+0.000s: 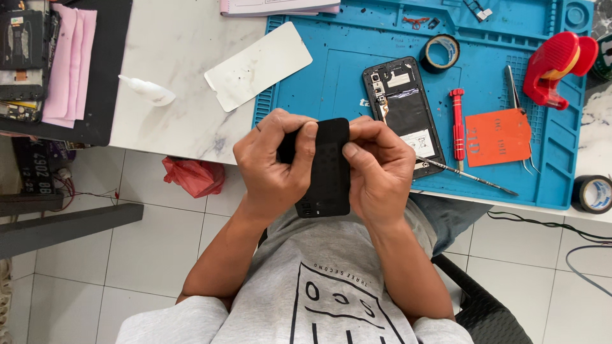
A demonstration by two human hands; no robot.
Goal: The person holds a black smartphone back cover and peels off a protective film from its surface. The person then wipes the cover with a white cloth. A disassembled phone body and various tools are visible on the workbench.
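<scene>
My left hand (271, 162) and right hand (379, 169) both have a closed grip on a black phone cover (328, 169), thumbs pressed on its face, held above my lap just short of the tabletop (178, 57). On the blue mat (331, 76) lie an opened phone (401, 108), a red screwdriver (458, 121), an orange card (497, 137) and a tape roll (441, 52). The mat's upper tray slots (446, 16) hold small parts, too small to identify.

You are sitting at a white marbled table (178, 76) that is standing over a floor of pale square tiles (115, 255). A black plastic chair (484, 312) is carrying you, and even daylight is falling across the tabletop and floor.
</scene>
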